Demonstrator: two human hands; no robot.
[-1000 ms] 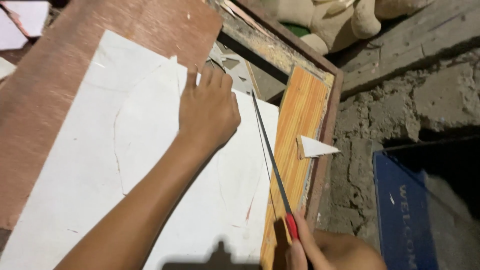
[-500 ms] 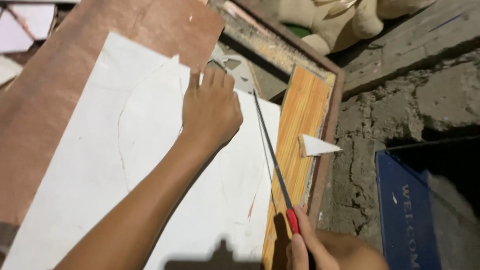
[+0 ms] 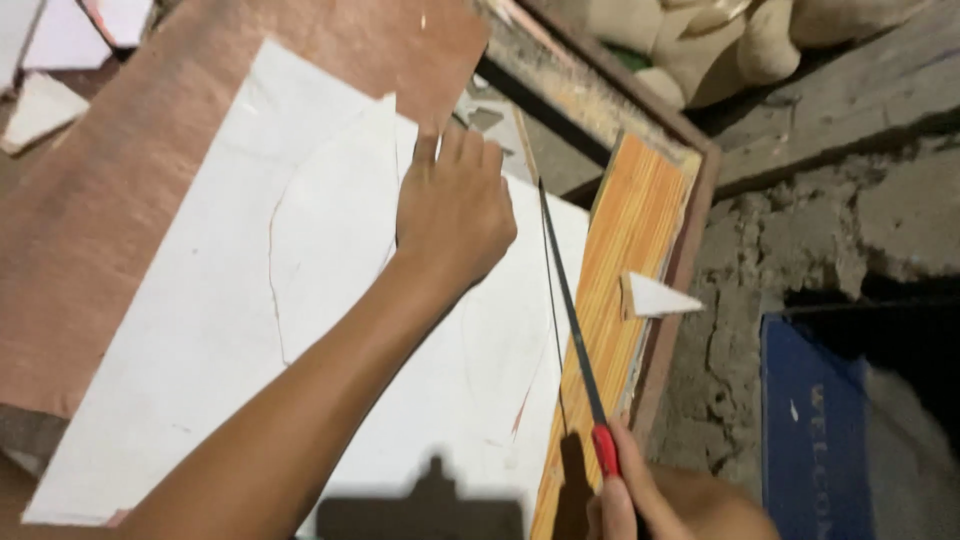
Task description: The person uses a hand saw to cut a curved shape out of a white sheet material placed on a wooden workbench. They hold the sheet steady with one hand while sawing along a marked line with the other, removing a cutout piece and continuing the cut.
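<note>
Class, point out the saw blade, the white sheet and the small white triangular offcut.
saw blade (image 3: 570, 310), head view, middle of the thin blade.
white sheet (image 3: 200, 330), head view, bare left area.
white triangular offcut (image 3: 655, 297), head view, its centre.

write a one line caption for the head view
Left hand presses a white sheet flat while the right hand draws a red-handled saw blade along it.

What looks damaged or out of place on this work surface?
The white sheet under the left hand has thin cracks or cut lines curving across it. A small white triangular offcut lies loose on the orange striped board, beside the saw blade held by the right hand.
</note>
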